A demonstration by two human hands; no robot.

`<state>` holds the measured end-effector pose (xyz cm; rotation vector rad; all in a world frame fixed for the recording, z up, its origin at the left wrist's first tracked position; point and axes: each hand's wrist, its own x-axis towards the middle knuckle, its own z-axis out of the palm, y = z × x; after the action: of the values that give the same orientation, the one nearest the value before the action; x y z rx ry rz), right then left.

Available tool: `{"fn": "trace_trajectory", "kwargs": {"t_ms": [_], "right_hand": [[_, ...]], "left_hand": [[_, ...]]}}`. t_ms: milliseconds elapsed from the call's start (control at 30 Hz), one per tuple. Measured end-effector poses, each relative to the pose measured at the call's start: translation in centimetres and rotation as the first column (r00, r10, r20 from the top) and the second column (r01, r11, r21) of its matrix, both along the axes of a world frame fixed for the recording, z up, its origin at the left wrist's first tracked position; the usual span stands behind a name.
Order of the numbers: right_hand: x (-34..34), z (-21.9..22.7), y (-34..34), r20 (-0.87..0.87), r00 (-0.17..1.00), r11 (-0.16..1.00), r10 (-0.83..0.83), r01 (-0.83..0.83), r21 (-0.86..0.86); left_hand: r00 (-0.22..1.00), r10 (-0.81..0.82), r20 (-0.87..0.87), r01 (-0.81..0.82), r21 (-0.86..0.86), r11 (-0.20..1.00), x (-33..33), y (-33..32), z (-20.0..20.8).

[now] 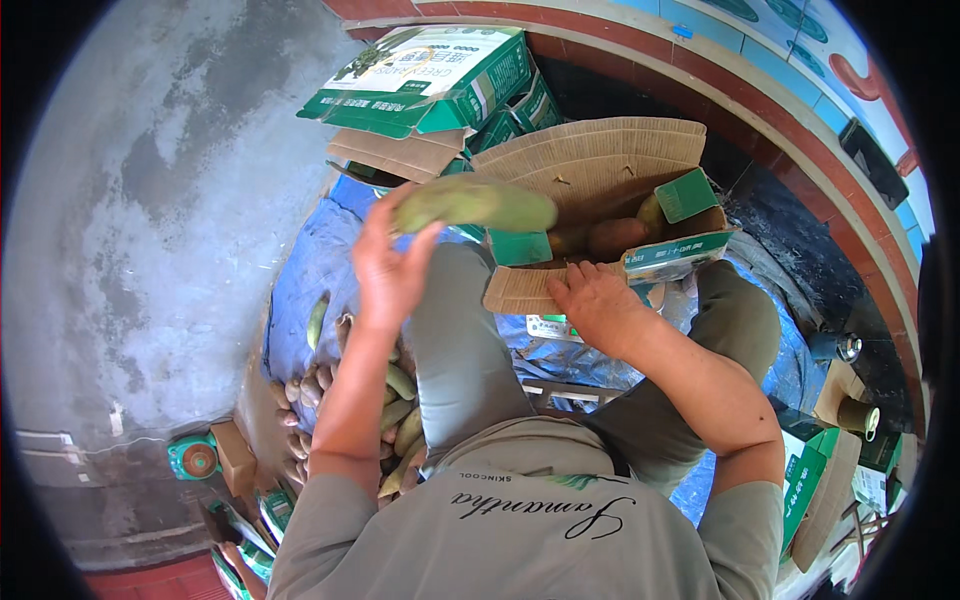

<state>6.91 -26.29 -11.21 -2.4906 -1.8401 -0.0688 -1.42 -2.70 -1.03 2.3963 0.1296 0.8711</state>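
While the left hand point(392, 265) pinches one end of a long green vegetable point(480, 204), its thumb below and fingers wrapped partly behind, the other end points right, toward an open box point(680, 254). Vegetable is blurred, held up in the air left of the box's middle, in front of the raised brown cardboard flap point(600, 155).

Right hand point(600, 305) is at the near side of the box, palm down, fingers slightly bent over the front flap point(522, 288); cannot tell if they grip it or just rest there.

Open box, green and white outside, brown inside: holds several vegetables, a rounded reddish-brown one point(616, 238) and a greener one point(651, 214) at the right; rest partly hidden by the near edge. Green side tabs stand at both ends.

Behind it to the left, a green and white box point(425, 80) sits atop other cartons; its contents can't be seen. Loose pile of brown and green vegetables point(400, 412) at the person's left, partly covered by the left forearm. Single green one point(318, 320) on the blue tarp point(300, 265). Lower right: another green box point(812, 482), inside not visible.
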Motion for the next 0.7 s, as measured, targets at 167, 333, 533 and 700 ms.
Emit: {"fn": "trace_trajectory", "kwargs": {"t_ms": [167,333,533,700], "right_hand": [[0.2,-0.3,-0.1,-0.013,1.0,0.998,0.002,-0.001,0.067],[0.2,0.9,0.1,-0.042,0.999,1.0,0.002,-0.003,-0.008],[0.3,0.9,0.2,-0.101,0.994,0.998,-0.032,0.028,-0.047],[0.5,1.3,0.3,-0.1,0.995,1.0,-0.016,0.016,0.001]], "left_hand": [[0.98,-0.165,-0.109,0.18,0.15,0.972,6.0,-4.4,-2.6],[0.795,-0.199,-0.573,0.5,0.434,0.749,9.5,-6.9,-4.1],[0.898,-0.308,-0.313,0.398,0.28,0.874,9.6,-6.2,-4.7],[0.959,-0.168,-0.228,0.195,0.098,0.976,5.7,-1.6,-4.2]]}}
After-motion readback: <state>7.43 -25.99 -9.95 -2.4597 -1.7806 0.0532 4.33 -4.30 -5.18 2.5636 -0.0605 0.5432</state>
